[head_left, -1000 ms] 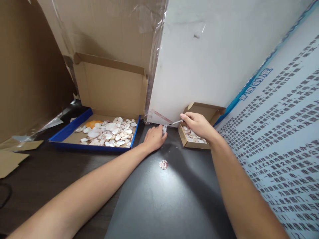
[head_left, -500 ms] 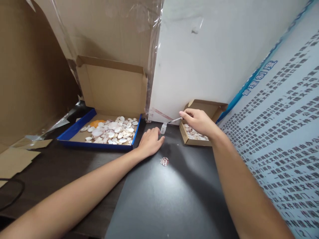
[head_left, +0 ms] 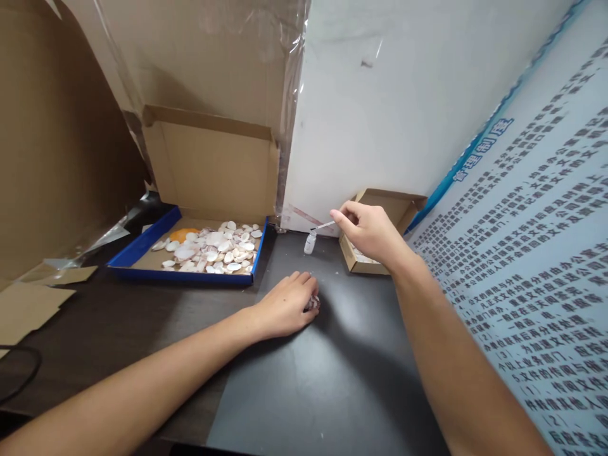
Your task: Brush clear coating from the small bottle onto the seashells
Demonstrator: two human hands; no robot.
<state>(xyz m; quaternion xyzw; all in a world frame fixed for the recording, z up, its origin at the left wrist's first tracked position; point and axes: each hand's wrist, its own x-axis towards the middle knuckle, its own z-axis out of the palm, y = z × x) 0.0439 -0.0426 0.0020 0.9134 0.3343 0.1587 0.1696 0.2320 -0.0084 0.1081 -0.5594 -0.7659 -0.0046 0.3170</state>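
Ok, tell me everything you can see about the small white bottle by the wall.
The small bottle is white or translucent, plastic by the look of it, with a narrow neck and no cap. It stands upright on the dark table, close to the white wall and left of the small cardboard box. The right hand holds a thin brush whose tip is at its mouth. The left hand is away from it.

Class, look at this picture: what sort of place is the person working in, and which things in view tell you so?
Probably a makeshift craft bench in an office corner: a blue-edged box of shells, a small glue-like bottle on the dark table, and a printed notice board.
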